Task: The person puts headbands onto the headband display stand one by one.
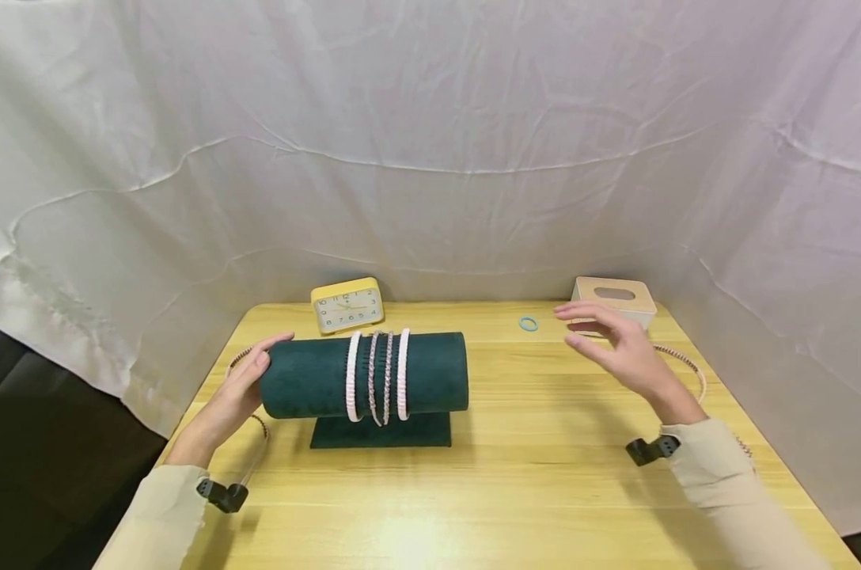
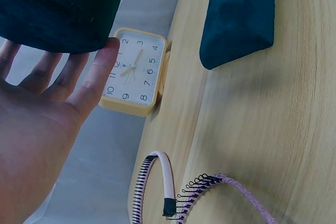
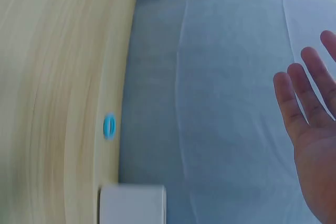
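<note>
Left hand (image 1: pixel 233 392): fingers extended, touching green roll (image 1: pixel 302 380) at left end | right hand (image 1: pixel 630 358): spread, empty, above table (image 1: pixel 530 491) | four headbands (image 1: pixel 353 380) over roll

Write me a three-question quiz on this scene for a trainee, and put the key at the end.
1. Count: in the head view, how many hairbands hang over the dark green roll?
2. True or false: the right hand is holding the blue ring.
3. Multiple choice: which thing stands just behind the roll, as the wearer looks at it?
A) a tissue box
B) a yellow clock
C) a mug

Key
1. Four: two pale ones, with two thinner patterned ones between them.
2. False: the right hand holds nothing, and the ring lies on the table.
3. B.
</note>
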`<state>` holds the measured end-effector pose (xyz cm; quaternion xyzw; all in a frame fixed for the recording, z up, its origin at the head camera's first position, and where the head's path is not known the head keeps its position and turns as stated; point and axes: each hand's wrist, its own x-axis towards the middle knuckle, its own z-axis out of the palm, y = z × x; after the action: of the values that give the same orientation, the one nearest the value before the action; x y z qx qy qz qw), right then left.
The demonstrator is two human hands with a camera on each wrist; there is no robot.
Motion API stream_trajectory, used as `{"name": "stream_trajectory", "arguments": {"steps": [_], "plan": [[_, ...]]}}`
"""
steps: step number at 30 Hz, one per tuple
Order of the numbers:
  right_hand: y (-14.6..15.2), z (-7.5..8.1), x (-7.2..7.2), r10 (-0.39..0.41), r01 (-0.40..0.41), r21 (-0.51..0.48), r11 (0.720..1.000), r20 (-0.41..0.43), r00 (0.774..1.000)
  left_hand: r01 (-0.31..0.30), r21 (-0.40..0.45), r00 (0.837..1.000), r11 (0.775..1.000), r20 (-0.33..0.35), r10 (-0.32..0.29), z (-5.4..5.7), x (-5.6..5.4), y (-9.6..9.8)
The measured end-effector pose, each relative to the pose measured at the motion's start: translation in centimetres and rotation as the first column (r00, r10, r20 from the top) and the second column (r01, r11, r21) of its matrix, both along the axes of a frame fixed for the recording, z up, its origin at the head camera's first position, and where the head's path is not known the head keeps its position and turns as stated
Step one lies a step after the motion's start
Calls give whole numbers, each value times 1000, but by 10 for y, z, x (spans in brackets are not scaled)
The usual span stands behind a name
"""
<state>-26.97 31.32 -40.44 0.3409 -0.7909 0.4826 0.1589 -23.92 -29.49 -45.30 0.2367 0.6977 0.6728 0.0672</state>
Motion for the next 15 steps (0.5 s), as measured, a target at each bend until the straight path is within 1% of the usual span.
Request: {"name": "stream_trajectory", "arguments": {"steps": [5, 10, 12, 15], "plan": [[38, 0, 9, -43, 44, -32, 999, 20, 999, 2, -2, 1000, 1000, 2, -2, -2, 0, -1], [73, -8, 17, -102, 104, -68, 992, 37, 994, 0, -4, 1000, 1000, 4, 0, -2, 1, -1], [87, -12, 20, -150, 154, -58, 986, 63, 987, -1, -3, 1000, 1000, 3, 1, -1, 1, 0], [107, -17, 27, -245, 247, -4, 969, 106, 964, -2, -1, 1000, 1000, -5, 2, 1, 1, 1]]}}
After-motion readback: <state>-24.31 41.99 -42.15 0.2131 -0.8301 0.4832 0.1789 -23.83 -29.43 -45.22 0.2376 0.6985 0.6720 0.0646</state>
